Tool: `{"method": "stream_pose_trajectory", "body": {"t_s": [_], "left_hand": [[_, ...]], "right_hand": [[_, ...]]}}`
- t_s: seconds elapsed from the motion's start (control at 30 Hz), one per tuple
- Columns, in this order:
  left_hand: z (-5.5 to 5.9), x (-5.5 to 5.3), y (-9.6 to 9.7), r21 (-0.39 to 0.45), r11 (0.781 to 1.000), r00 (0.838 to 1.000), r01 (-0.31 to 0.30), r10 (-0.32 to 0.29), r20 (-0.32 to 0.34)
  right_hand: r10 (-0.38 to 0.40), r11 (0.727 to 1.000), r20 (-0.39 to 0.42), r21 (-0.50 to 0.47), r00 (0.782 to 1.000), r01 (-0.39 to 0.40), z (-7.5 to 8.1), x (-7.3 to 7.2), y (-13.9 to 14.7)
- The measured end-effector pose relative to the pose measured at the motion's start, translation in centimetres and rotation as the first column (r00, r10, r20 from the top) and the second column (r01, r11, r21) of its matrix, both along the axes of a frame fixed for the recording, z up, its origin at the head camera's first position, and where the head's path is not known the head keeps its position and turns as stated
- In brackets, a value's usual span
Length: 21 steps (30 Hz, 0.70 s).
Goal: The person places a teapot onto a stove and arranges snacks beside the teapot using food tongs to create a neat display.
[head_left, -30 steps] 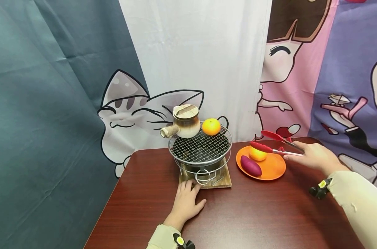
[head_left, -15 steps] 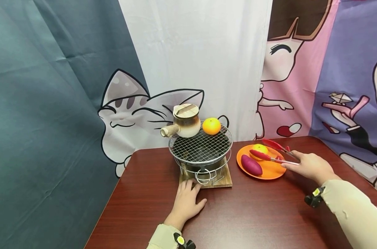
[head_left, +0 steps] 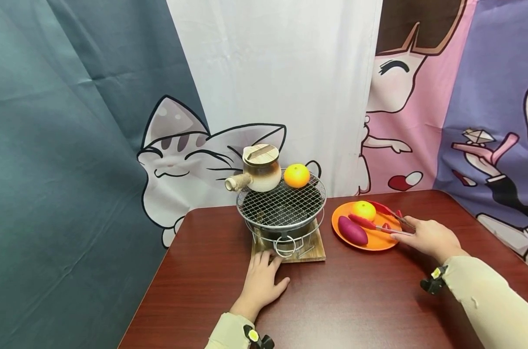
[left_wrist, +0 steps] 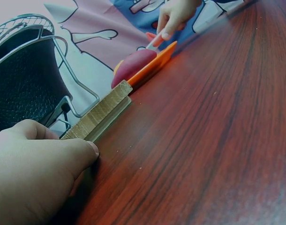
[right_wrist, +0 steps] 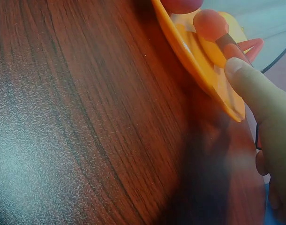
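My right hand (head_left: 431, 238) grips red-tipped metal tongs (head_left: 377, 226) at the right. Their spread arms straddle an orange mandarin (head_left: 363, 211) on the orange plate (head_left: 388, 238); whether both tips touch it is hard to tell. A purple sweet potato (head_left: 353, 230) lies on the same plate, left of the near tong arm. My left hand (head_left: 259, 286) rests with fingers extended at the front edge of a wooden board (head_left: 315, 254). That board's edge (left_wrist: 103, 108) runs by the thumb in the left wrist view, where the other fingers are mostly hidden.
On the board stands a small round grill (head_left: 286, 208) with a wire mesh top. A lidded clay pot (head_left: 264, 175) and another mandarin (head_left: 296, 176) sit on the mesh, the pot's handle pointing left. A printed curtain (head_left: 316, 87) hangs behind the reddish-brown table (head_left: 333, 305).
The right hand has moved left and down with the tongs, bringing their arms from above the plate to around the mandarin on it. The left hand stays in place.
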<state>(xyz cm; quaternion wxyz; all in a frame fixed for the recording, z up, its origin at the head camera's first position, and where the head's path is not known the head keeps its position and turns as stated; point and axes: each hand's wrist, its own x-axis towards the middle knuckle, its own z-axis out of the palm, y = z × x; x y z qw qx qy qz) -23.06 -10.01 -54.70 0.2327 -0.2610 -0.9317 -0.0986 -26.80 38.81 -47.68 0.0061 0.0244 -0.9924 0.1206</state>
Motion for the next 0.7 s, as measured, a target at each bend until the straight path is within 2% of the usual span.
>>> {"method": "stream_pose_trajectory", "body": {"t_s": [0.5, 0.7], "left_hand": [[0.22, 0.04, -0.02, -0.005, 1.0, 1.0, -0.002, 0.002, 0.001], [0.21, 0.08, -0.07, -0.008, 1.0, 1.0, -0.005, 0.005, 0.004]], "right_hand": [[0.006, 0.999, -0.043, 0.041, 0.999, -0.004, -0.18, -0.2, 0.0], [0.022, 0.998, -0.06, 0.062, 0.998, -0.019, 0.29, -0.14, 0.16]]}}
